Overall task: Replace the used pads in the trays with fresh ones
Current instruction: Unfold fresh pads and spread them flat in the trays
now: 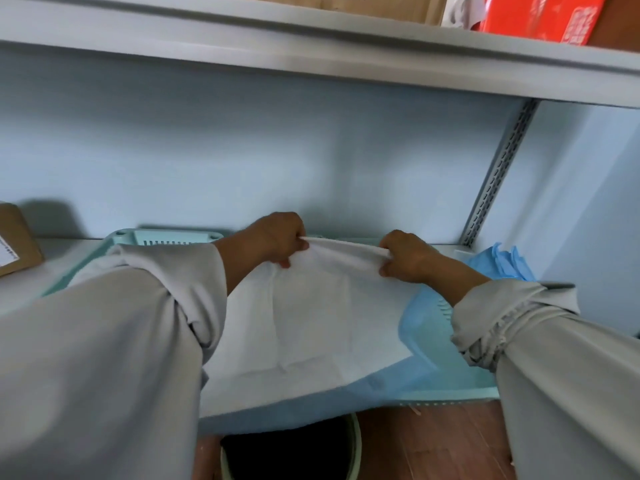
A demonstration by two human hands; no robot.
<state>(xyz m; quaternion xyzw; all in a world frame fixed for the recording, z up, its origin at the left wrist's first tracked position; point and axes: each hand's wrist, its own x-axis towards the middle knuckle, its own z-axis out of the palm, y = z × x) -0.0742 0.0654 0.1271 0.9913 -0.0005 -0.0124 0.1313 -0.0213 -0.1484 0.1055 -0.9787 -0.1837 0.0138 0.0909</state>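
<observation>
A white pad (311, 323) with a blue underside lies spread over a light teal tray (446, 379) on the shelf. Its near edge hangs over the shelf front. My left hand (277, 240) grips the pad's far edge, fingers curled round the bunched material. My right hand (405, 258) pinches the same far edge a little to the right, and the edge is stretched between the two hands. The tray's far rim with its slotted handle (166, 237) shows behind my left sleeve. Most of the tray's inside is hidden by the pad.
A stack of folded blue pads (498, 263) lies at the right end of the shelf. A cardboard box (17, 244) stands at the left. Below the shelf front is a bin (291, 448) with a dark inside on a wooden floor. Boxes sit on the shelf above.
</observation>
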